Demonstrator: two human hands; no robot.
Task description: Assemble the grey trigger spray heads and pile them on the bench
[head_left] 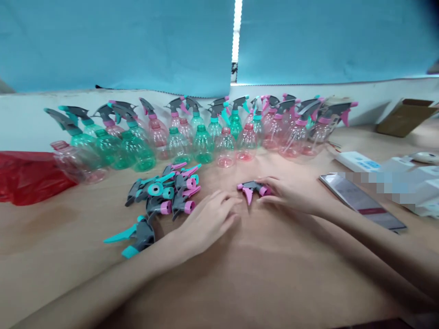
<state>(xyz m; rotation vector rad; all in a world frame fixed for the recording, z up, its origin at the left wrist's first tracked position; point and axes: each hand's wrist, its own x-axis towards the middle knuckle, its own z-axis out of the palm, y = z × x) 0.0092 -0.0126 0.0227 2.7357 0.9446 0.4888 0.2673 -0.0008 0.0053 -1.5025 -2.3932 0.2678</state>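
A: Where was the grey-and-pink spray head [253, 186]?

B: At the tabletop [267, 269], though I couldn't tell whether it was touching. The right hand [286, 194], at its three o'clock, had finger and thumb closed about the pink collar.

A: And the left hand [211, 214]?

B: At eight o'clock, near it, fingers loosely bent and partly spread, holding nothing I could see.

A: Farther out?

B: A pile of spray heads [155, 188] lay at nine o'clock, a phone [363, 201] at three, and bottles [203, 147] stood from ten round to one.
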